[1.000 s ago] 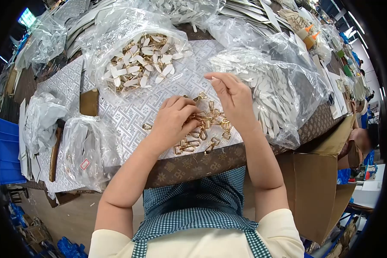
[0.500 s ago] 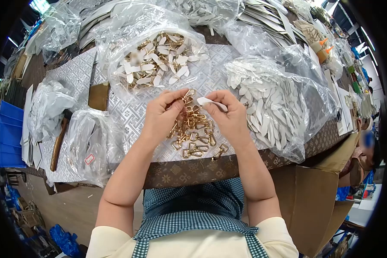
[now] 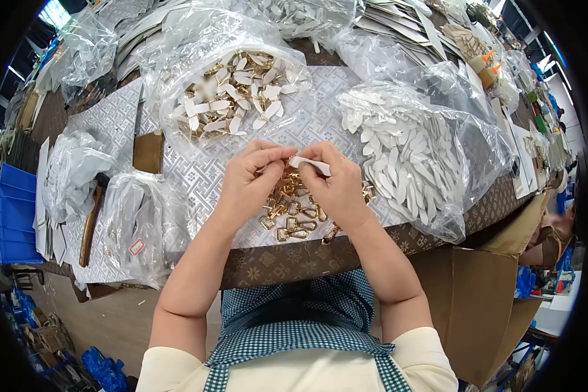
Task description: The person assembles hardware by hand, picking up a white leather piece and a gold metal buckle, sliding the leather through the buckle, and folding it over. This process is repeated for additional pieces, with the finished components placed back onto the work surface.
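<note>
Over a loose pile of gold metal clasps, my two hands meet at the fingertips. My left hand pinches a gold clasp, mostly hidden by the fingers. Between the thumb and fingers of my right hand is a white strap piece, its tip touching the clasp. Beyond the hands lies an open clear bag holding clasps with white straps. To the right, another clear bag spills a heap of loose white strap pieces.
A hammer and crumpled clear bags lie on the left of the table, past them a blue bin. A cardboard box stands below the table's right edge. Stacked white sheets are at the back.
My hands have come together, and the white strap piece has moved left to the clasp in my left hand. The view has shifted slightly.
</note>
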Motion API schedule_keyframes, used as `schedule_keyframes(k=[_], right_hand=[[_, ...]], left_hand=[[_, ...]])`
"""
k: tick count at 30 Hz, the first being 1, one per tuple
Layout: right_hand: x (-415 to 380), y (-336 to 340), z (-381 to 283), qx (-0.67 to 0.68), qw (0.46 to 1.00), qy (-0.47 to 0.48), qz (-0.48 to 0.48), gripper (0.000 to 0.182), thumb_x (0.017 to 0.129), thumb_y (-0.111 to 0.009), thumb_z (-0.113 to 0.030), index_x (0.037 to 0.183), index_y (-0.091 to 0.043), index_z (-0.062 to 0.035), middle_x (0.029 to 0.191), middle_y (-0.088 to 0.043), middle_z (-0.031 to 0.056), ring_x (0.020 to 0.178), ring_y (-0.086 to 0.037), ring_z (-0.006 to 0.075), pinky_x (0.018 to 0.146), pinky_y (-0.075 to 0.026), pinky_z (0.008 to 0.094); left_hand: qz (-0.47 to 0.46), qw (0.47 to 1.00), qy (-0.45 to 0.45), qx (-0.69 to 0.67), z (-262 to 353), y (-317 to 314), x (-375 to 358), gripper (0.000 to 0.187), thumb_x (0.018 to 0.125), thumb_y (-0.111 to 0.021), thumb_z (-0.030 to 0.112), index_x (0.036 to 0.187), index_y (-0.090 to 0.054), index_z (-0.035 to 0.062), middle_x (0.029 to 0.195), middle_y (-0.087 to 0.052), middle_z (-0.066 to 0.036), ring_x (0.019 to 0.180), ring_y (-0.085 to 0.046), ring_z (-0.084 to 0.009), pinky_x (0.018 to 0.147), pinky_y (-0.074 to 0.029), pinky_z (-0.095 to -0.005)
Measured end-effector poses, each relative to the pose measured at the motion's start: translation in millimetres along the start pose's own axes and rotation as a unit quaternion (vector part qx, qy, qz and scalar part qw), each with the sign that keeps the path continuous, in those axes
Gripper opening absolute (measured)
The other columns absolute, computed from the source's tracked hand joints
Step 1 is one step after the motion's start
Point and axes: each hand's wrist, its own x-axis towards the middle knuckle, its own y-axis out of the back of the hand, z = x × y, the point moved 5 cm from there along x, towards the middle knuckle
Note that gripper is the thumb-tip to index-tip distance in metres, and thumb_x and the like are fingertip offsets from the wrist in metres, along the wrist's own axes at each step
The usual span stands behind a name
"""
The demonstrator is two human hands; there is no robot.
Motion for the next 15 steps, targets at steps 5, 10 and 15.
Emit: schedule_keyframes(k=[5,10,15], right_hand=[[-3,-4,6,0.07,0.995,-0.059,-0.036,0.014,0.084,-0.065,-0.007,0.098,-0.061,-0.005,0.082,-0.067,0.0115,0.069,-0.068,0.0256,0.063,-0.053,0.0346],[-2,-3,-1,0.112,0.987,-0.086,-0.071,0.02,0.085,-0.067,-0.007,0.104,-0.063,-0.0057,0.088,-0.07,0.0097,0.072,-0.068,0.0245,0.064,-0.054,0.0341],[-1,-5,-5,0.079,0.994,0.043,-0.064,0.023,0.084,-0.068,-0.008,0.106,-0.066,-0.0069,0.094,-0.071,0.0083,0.079,-0.07,0.026,0.07,-0.056,0.0345]], left_hand=[[-0.014,0.995,0.085,-0.054,-3,2,0,0.014,0.096,-0.061,0.006,0.103,-0.07,-0.0015,0.096,-0.065,-0.005,0.083,-0.067,-0.0106,0.067,-0.057,-0.0236],[-0.014,0.99,0.138,-0.023,-2,2,-1,0.012,0.094,-0.064,0.011,0.094,-0.065,-0.0016,0.08,-0.067,-0.003,0.071,-0.066,-0.0097,0.064,-0.056,-0.0235],[-0.044,0.989,0.137,-0.034,-7,2,-2,0.011,0.094,-0.061,0.01,0.092,-0.062,-0.001,0.08,-0.065,-0.003,0.069,-0.065,-0.0089,0.061,-0.054,-0.0231]])
